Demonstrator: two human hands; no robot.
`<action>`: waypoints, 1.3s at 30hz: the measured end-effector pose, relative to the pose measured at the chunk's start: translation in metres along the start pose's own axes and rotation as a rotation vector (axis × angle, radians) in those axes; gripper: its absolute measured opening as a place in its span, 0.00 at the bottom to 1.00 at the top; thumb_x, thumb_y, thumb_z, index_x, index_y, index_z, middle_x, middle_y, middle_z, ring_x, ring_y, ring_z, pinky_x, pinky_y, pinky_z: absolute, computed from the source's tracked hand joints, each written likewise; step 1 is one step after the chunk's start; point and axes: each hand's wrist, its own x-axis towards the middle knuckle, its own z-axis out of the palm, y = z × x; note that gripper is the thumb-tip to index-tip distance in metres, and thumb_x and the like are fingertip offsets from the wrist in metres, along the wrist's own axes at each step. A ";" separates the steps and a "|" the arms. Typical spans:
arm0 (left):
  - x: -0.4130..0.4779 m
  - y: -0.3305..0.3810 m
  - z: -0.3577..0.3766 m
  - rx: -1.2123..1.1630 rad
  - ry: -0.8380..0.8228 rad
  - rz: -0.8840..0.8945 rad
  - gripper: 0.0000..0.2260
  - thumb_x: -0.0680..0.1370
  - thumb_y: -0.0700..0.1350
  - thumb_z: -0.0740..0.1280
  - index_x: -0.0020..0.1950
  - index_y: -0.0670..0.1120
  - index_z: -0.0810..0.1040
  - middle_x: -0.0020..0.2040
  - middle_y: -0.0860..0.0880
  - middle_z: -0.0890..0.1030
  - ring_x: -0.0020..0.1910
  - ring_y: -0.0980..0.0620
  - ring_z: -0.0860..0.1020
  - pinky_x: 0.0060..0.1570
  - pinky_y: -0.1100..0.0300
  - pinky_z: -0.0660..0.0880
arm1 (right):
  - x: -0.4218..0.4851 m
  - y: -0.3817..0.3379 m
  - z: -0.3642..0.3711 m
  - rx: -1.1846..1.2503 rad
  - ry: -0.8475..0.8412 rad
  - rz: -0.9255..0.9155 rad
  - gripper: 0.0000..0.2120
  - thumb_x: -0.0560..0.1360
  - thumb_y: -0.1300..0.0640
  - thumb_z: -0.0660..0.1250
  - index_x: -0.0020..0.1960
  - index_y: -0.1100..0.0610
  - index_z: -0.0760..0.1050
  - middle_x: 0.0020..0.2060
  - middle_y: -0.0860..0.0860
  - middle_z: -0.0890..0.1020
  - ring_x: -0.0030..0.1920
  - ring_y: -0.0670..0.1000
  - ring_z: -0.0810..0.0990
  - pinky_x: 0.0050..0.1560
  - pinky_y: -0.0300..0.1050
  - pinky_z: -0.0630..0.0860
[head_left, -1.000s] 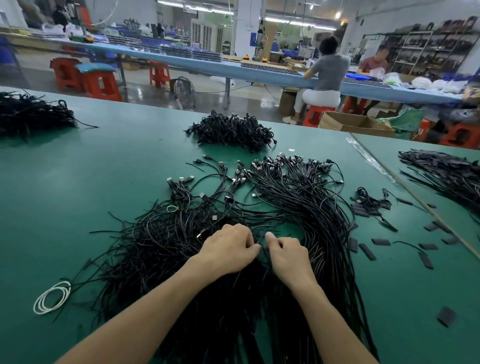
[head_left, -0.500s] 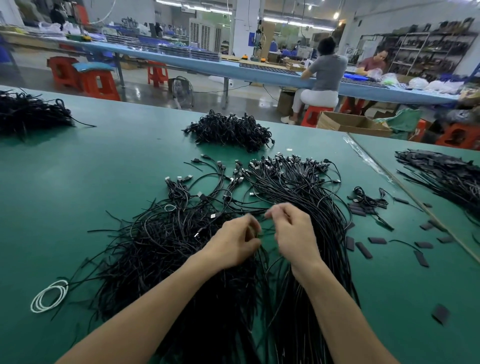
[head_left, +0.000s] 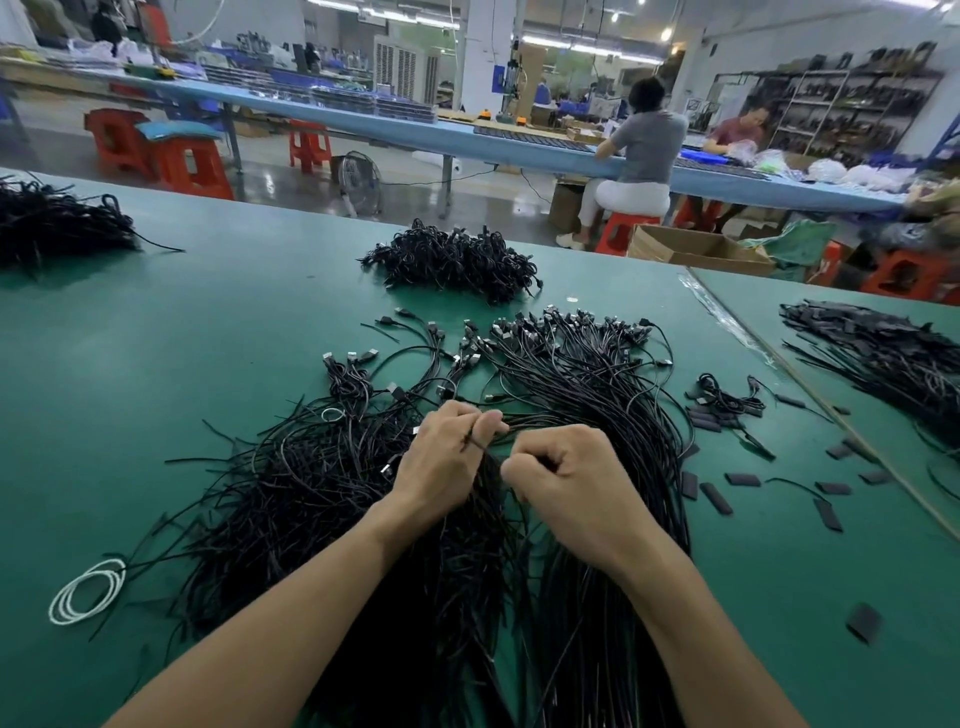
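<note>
Black cable (head_left: 489, 451) crosswise (slight tilt) between left hand (head_left: 441, 467), right hand (head_left: 566, 483)

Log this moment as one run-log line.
left grip: pinches black cable | right grip: curled round black cable | cable pile: beneath both, on green table

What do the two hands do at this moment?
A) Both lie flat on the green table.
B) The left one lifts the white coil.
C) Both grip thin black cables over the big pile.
C: the left hand and right hand curl round black cables; the white coil lies apart.
</note>
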 end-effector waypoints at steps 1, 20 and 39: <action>0.000 0.005 -0.001 -0.063 0.067 -0.016 0.27 0.83 0.60 0.51 0.45 0.46 0.84 0.50 0.50 0.80 0.50 0.52 0.78 0.50 0.55 0.74 | 0.000 0.007 -0.005 0.018 0.042 0.038 0.15 0.69 0.54 0.63 0.26 0.58 0.66 0.22 0.47 0.67 0.25 0.45 0.63 0.27 0.48 0.62; -0.012 0.035 -0.060 -0.079 0.663 0.141 0.18 0.78 0.60 0.65 0.35 0.49 0.72 0.28 0.57 0.69 0.24 0.58 0.65 0.27 0.68 0.63 | -0.001 0.081 -0.031 -0.376 0.453 0.464 0.18 0.82 0.52 0.58 0.35 0.54 0.73 0.27 0.50 0.77 0.28 0.49 0.74 0.27 0.43 0.65; -0.025 0.020 -0.045 0.190 0.017 0.123 0.26 0.74 0.71 0.56 0.31 0.51 0.68 0.25 0.56 0.70 0.22 0.58 0.66 0.26 0.61 0.65 | 0.011 0.034 -0.008 -0.009 0.174 0.095 0.10 0.82 0.50 0.62 0.46 0.49 0.81 0.42 0.45 0.81 0.44 0.42 0.79 0.42 0.32 0.74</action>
